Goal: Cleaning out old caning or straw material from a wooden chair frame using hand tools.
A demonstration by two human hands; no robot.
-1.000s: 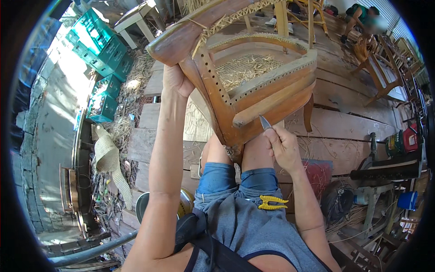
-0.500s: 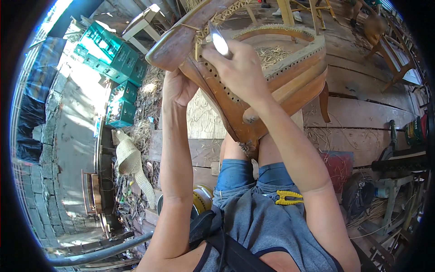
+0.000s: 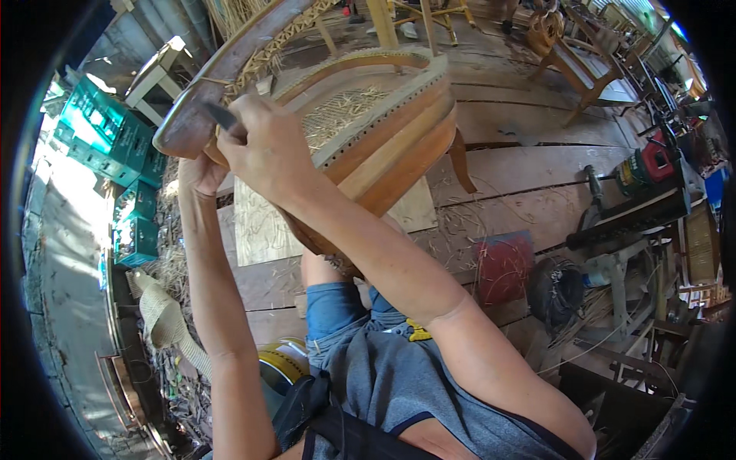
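A wooden chair frame [image 3: 399,157] leans across my knees, with a row of small holes along its edge and woven cane [image 3: 341,115] in the seat. My right hand [image 3: 264,149] is closed around a knife [image 3: 220,116], whose dark flat blade points up and left at the curved wooden rail [image 3: 184,126]. Beneath the end of that rail, my left hand [image 3: 203,175] holds the chair frame from below; its fingers are mostly hidden behind the wood. A yellow-handled tool [image 3: 418,331] on my lap is partly covered by my right arm.
Green crates [image 3: 107,142] are stacked at the left, above a woven strip [image 3: 165,314]. Cane scraps litter the plank floor [image 3: 521,207]. To the right lie a red panel [image 3: 504,268] and a dark coil [image 3: 556,291]. A yellow-rimmed bucket [image 3: 285,360] stands by my left side.
The view has swung right, so the chair and my hands sit farther left in it. The knife blade, bright before, looks dark and points more to the left. Both hands stay at the rail's end.
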